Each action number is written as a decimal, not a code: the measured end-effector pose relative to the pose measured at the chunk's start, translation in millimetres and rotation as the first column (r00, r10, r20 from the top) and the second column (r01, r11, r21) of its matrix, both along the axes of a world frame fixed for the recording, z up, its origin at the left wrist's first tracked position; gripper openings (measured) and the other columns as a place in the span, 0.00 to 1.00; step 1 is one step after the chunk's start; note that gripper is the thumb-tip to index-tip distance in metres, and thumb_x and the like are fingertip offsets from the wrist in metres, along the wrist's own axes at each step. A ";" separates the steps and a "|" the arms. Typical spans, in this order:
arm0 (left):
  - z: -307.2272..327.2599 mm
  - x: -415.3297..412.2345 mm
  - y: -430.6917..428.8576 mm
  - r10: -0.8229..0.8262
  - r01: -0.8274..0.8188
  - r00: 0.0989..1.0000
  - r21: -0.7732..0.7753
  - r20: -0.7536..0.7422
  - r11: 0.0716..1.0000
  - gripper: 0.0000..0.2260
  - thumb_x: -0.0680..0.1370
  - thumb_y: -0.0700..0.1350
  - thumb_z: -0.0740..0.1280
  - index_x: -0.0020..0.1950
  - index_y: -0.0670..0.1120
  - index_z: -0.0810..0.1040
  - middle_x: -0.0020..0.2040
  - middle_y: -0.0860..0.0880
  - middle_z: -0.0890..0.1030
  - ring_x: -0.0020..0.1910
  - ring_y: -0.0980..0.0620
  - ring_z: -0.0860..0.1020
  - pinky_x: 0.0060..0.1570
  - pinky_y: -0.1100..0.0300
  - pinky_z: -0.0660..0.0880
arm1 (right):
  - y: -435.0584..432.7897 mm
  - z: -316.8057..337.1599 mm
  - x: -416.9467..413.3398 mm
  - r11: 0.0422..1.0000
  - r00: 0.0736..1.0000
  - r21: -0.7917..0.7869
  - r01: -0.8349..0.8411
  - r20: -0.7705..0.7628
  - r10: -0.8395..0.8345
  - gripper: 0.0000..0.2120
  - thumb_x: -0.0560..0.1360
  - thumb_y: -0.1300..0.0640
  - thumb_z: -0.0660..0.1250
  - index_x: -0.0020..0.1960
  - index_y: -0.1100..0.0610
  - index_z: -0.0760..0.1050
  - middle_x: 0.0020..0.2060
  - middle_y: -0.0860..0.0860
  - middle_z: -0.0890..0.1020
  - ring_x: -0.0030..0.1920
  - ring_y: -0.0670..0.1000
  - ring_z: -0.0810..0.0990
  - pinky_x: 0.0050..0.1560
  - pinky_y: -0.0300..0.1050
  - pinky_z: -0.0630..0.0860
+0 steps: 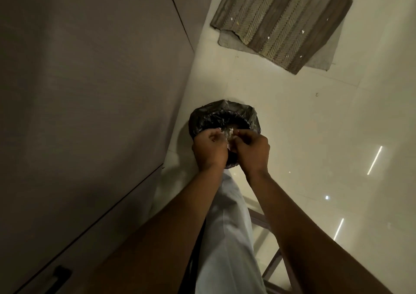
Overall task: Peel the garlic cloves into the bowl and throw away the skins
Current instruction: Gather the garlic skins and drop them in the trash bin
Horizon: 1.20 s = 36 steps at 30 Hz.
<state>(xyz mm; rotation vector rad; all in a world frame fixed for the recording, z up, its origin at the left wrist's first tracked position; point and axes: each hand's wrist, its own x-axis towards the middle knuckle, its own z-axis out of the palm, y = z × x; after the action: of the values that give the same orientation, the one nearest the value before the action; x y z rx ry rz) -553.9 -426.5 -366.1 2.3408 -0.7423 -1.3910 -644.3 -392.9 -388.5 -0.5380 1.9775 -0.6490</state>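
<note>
A small bin lined with a black plastic bag (pixel 225 116) stands on the floor against the cabinet. Both my hands hover right over its mouth. My left hand (pixel 210 148) has its fingers curled around white papery garlic skins (pixel 228 133). My right hand (pixel 252 150) pinches the same bunch of skins from the other side. The skins show between my fingertips, above the bin opening. The bowl and the garlic cloves are out of view.
Dark cabinet doors (pixel 90 91) with a black handle (pixel 59 273) fill the left side. A striped mat (pixel 283 21) lies on the glossy tiled floor (pixel 315 136) further ahead. My light trouser leg (pixel 225 237) and a stool frame (pixel 274 264) are below.
</note>
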 end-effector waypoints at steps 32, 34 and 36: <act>464.7 332.6 229.6 0.665 -0.514 0.747 -0.631 0.004 0.582 0.07 0.80 0.37 0.72 0.56 0.44 0.86 0.47 0.48 0.88 0.48 0.47 0.87 0.54 0.42 0.84 | -11.4 459.2 277.0 0.295 0.203 -0.583 -0.757 0.220 0.954 0.09 0.78 0.70 0.72 0.53 0.59 0.87 0.46 0.54 0.89 0.48 0.55 0.89 0.51 0.51 0.86; 458.5 335.9 243.8 0.704 -0.554 0.710 -0.615 0.003 0.561 0.08 0.80 0.36 0.72 0.56 0.45 0.86 0.46 0.50 0.88 0.47 0.48 0.87 0.54 0.44 0.84 | -1.0 455.9 298.2 0.175 0.103 -0.554 -0.814 0.160 0.982 0.10 0.78 0.67 0.74 0.55 0.56 0.87 0.46 0.51 0.89 0.48 0.52 0.89 0.51 0.50 0.87; 451.1 338.8 255.0 0.735 -0.582 0.678 -0.598 0.017 0.551 0.10 0.79 0.35 0.73 0.55 0.48 0.86 0.46 0.52 0.88 0.47 0.52 0.87 0.53 0.47 0.85 | 11.6 452.7 317.8 0.008 -0.021 -0.492 -0.871 0.052 0.998 0.14 0.77 0.62 0.76 0.60 0.51 0.86 0.47 0.47 0.88 0.49 0.47 0.87 0.52 0.45 0.85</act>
<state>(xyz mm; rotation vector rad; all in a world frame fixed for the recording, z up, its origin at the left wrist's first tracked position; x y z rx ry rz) -215.1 -171.5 85.1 1.9901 -0.1830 -0.4312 -326.5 -381.3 64.1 -1.6657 0.6011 -0.0637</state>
